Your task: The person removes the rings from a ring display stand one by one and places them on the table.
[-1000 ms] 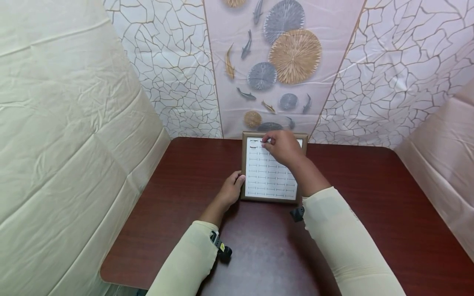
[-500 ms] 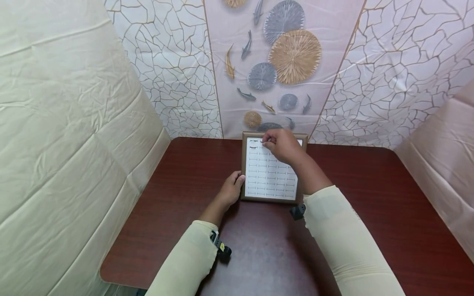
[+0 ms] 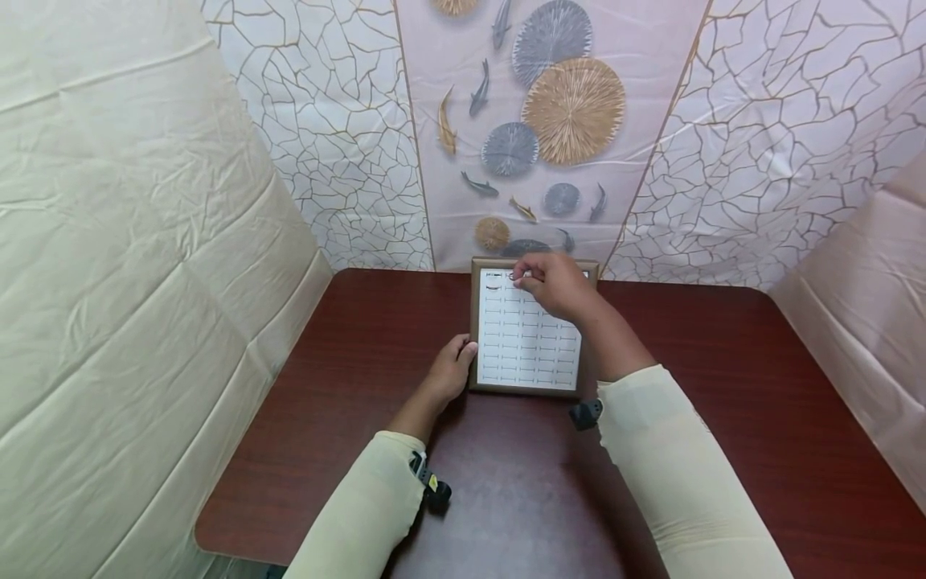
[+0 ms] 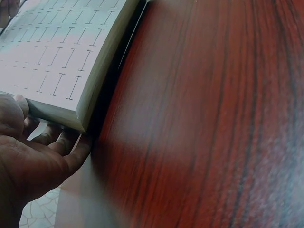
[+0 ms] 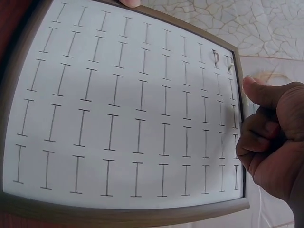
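A person's left hand (image 3: 452, 368) grips the near part of the left edge of a framed sheet (image 3: 528, 354), thumb over the front and fingers curled beneath, a hold that appears meant to steady it for work near its top. There the right hand (image 3: 559, 285) hovers over the upper rows, fingers folded and thumb drawn toward the forefinger; whether anything is pinched between them cannot be told. The sheet sits at the far side of the table, turned to face the wearer, likely so that its rows read straight; whether it lies flat or is propped is unclear. Short capped lines (image 5: 107, 177) fill it in orderly rows, and bowed dark shapes (image 5: 216, 58) mark two of them in one corner. Pale sleeves (image 3: 683, 458) cover both forearms, each bearing a small black wrist camera (image 3: 437, 494). The reddish-brown table (image 3: 723, 378), wood-grained with rounded corners, catches a soft sheen in front. Behind it hangs a patterned backdrop (image 3: 575, 112) of fish, discs and crackled gold lines, flanked by creased cream cloth (image 3: 130, 241).
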`<action>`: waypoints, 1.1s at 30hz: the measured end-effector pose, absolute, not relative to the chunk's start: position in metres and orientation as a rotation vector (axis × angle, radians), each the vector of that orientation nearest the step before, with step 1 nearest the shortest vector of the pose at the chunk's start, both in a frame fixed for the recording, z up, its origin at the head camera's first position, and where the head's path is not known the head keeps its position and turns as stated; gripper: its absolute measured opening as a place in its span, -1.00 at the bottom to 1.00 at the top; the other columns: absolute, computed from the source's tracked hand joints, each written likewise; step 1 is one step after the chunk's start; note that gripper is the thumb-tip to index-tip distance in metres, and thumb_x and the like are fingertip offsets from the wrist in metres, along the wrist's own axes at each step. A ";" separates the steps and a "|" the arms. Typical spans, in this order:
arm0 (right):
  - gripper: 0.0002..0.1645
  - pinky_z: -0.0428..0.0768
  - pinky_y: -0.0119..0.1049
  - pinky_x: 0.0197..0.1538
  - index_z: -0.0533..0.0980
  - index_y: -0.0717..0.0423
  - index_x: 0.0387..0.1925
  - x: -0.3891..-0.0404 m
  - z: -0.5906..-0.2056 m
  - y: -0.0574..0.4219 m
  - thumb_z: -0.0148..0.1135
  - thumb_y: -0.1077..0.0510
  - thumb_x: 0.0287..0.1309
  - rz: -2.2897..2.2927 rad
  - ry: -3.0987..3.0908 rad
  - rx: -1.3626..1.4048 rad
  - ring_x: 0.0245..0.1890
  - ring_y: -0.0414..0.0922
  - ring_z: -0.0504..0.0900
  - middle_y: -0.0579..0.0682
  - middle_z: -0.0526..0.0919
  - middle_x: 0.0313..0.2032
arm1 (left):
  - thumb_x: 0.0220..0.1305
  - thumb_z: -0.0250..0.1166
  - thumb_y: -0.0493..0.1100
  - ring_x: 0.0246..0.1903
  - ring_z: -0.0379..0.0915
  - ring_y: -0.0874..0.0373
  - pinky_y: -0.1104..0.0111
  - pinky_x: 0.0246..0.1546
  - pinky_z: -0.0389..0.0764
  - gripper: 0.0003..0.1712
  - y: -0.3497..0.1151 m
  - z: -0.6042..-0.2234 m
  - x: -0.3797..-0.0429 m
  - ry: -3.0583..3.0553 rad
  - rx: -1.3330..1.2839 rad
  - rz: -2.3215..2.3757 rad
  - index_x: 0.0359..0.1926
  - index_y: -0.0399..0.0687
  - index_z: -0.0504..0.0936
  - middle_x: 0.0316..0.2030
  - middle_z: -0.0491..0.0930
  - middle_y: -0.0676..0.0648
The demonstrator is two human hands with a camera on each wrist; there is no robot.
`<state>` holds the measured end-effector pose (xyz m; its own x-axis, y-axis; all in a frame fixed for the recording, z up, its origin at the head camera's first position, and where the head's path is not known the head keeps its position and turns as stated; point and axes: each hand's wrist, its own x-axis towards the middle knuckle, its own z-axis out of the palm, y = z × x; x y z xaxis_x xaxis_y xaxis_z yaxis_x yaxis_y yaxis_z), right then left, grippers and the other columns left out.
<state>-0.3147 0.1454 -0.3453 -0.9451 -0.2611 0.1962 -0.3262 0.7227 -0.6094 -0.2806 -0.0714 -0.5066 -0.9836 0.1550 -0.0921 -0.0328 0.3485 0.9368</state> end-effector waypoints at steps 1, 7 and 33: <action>-0.92 0.35 -0.20 -0.37 0.71 0.08 -0.16 -0.314 -0.345 0.147 0.33 0.22 0.53 1.030 -2.826 0.478 -0.52 -0.11 0.33 -0.11 0.34 -0.60 | 0.79 0.00 0.08 0.62 0.25 -0.21 -0.15 0.64 0.29 -0.38 -0.071 -0.507 -0.281 2.440 0.111 1.697 0.62 -0.13 0.36 0.58 0.39 -0.29; -0.90 0.40 -0.14 -0.25 0.74 0.10 -0.08 -0.309 -0.345 0.158 0.33 0.21 0.54 1.028 -2.813 0.438 -0.46 -0.06 0.32 -0.08 0.34 -0.55 | 0.79 -0.01 0.06 0.61 0.26 -0.22 -0.14 0.63 0.30 -0.39 -0.070 -0.509 -0.282 2.457 0.123 1.686 0.62 -0.15 0.37 0.57 0.40 -0.30; -0.89 0.29 -0.27 -0.50 0.80 0.17 -0.13 -0.278 -0.352 0.235 0.47 0.19 0.42 1.182 -2.693 0.244 -0.60 -0.18 0.23 -0.20 0.27 -0.66 | 0.79 0.01 0.03 0.58 0.31 -0.21 -0.13 0.61 0.34 -0.43 -0.068 -0.507 -0.280 2.457 0.112 1.708 0.59 -0.14 0.41 0.53 0.46 -0.30</action>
